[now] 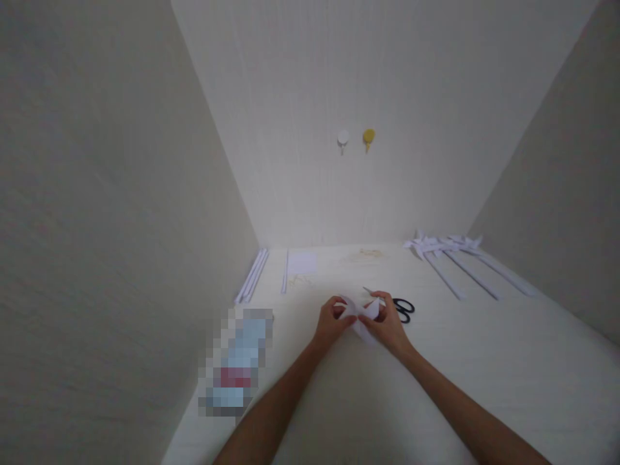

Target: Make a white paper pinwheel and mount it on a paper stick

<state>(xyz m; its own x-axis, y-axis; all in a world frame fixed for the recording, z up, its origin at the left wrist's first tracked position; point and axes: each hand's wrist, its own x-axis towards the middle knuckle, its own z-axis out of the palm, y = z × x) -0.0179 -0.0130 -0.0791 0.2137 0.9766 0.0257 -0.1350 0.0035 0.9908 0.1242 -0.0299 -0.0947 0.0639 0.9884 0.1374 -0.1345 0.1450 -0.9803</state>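
Between my two hands is a white paper pinwheel head (359, 312), its corners curled in toward the middle. My left hand (333, 320) pinches its left side, thumb near the centre. On the other side my right hand (387, 321) grips the paper with thumb and fingers. Just beyond the right hand lies a pair of scissors (403, 309) with black handles, its blades partly hidden behind that hand. The finger pads and the paper's underside are out of sight.
Finished paper pinwheels (443, 245) on sticks lie at the back right. Rolled paper sticks (252, 276), a square paper sheet (303, 263) and thin pale strands (371, 253) lie toward the back. A blurred-out object (242, 361) is at left. Walls with two hooks (369, 136) enclose the table.
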